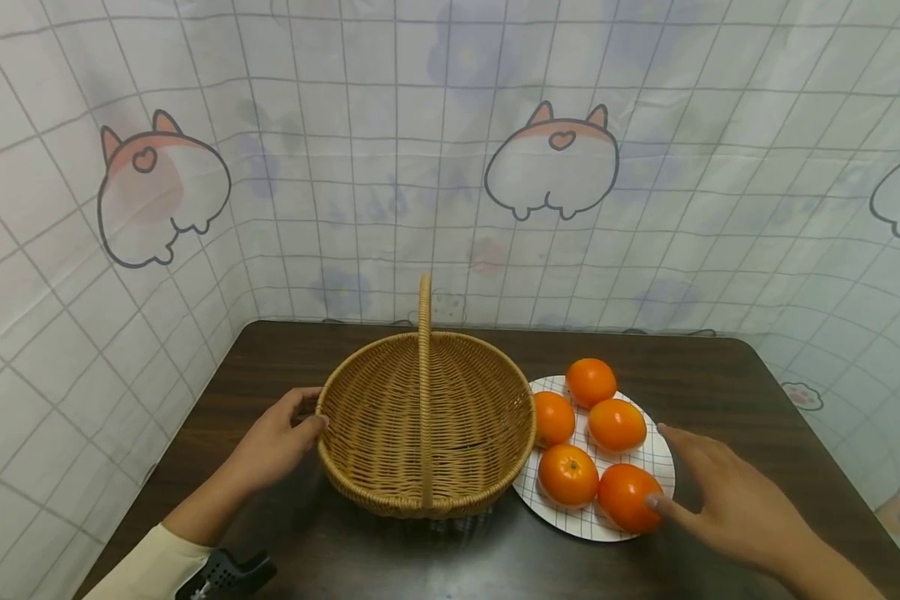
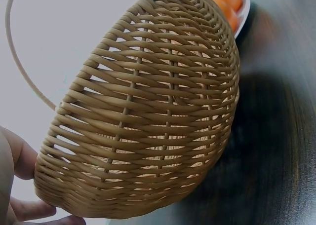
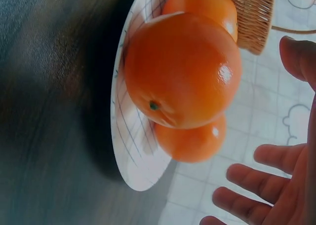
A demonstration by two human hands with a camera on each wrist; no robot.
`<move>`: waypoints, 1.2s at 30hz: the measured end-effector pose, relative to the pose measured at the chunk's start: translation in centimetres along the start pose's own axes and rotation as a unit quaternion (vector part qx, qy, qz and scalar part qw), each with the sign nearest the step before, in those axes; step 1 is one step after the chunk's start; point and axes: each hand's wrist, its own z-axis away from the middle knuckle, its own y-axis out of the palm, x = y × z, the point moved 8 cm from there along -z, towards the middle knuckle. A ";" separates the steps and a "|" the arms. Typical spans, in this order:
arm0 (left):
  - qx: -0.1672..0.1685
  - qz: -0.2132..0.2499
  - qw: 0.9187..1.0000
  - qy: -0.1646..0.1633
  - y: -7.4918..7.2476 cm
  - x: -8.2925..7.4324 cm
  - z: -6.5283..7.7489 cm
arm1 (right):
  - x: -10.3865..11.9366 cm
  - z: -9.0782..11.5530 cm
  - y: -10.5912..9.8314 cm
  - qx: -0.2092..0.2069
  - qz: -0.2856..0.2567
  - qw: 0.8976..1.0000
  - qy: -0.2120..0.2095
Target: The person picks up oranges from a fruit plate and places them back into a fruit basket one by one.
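Observation:
A woven wicker basket (image 1: 375,408) with one tall arched handle (image 1: 424,375) stands at the table's middle, its bowl bare inside. My left hand (image 1: 273,442) grips the basket's left rim, thumb at the edge and fingers on the outer side. To the basket's right is a round white plate (image 1: 663,467) with a thin grid pattern, bearing several oranges. My right hand (image 1: 742,492) hovers at the plate's right side with fingers spread and holds nothing. Nearest to it is the front right orange (image 1: 630,500); in the right wrist view a large orange (image 3: 182,69) with a green stem spot faces the palm.
The dark wooden table (image 1: 450,575) has rounded far corners. White grid-patterned cloth (image 1: 375,167) with cartoon animals hangs behind it and on both sides. The basket's right rim overlaps the plate's left edge in the head view. A black strap device (image 1: 225,575) sits on the left wrist.

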 end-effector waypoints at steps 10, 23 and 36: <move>0.001 0.021 1.000 -0.003 0.2 0.3 -0.6 | 0.0 0.3 1.9 0.028 -0.010 0.999 0.024; -0.002 0.016 1.000 -0.006 0.0 0.4 -0.8 | 0.3 0.3 3.4 0.040 -0.010 0.999 0.026; -0.019 0.020 1.000 0.003 0.0 0.6 -0.9 | -0.3 -0.1 4.9 0.108 -0.014 0.992 0.056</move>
